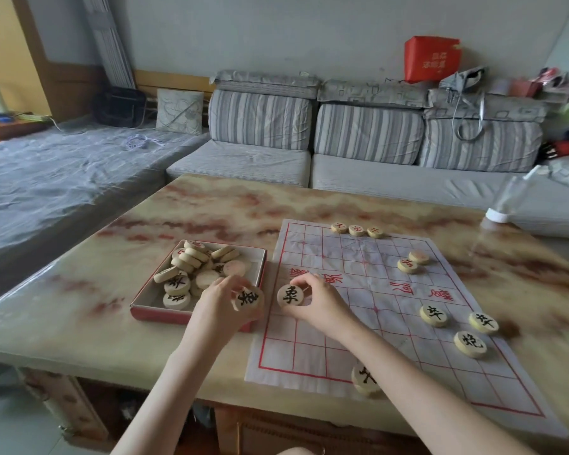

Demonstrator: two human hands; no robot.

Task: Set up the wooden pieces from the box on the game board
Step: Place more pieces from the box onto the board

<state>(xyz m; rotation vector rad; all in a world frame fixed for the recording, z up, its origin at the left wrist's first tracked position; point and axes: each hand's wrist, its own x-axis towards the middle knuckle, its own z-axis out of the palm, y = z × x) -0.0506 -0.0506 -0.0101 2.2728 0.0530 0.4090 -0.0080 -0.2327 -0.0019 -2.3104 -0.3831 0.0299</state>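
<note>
Nearest, a lone disc w/ a black mark sits on the near border of the game board, partly hidden by the R forearm. Board = thin white sheet w/ red grid, flat on the marbled table. Further in on its right side, 3 black-marked pieces lie spread apart, none touching.

Mid-frame, each hand holds one piece. L hand pinches a black-character disc in curled fingers, over the near right corner of the box. R hand pinches a second disc w/ the same character over the board's left edge. Both discs are tilted face toward the camera, near each other, not touching.

Box: shallow, red-walled, just beside the board on its left. Inside is a heap of wooden pieces, some on edge, some blank side up.

Past the hands, 2 pale pieces sit touching on the board's far right part, the nearer one red-marked. At the board's far edge, 3 small pieces form a tight row.

Far right of table: blurred clear bottle. Behind: striped grey sofa, red bag on top of its back.
</note>
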